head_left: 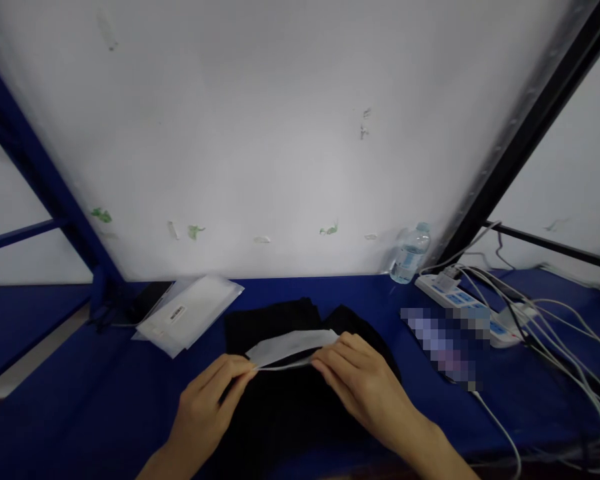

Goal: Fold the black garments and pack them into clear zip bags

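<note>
Above black cloth [285,420] on the blue table [115,393], the left hand [213,393] and right hand [365,383] are pinching a whitish bag [290,344] closely at both ends of its seemingly parted mouth.

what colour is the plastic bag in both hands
The plastic bag is cloudy white, best seen in the head view.

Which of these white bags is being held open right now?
The bag pinched by the left hand and right hand, over the black cloth: it gapes, while the other bags lie flat, overlapping, to the left.
</note>
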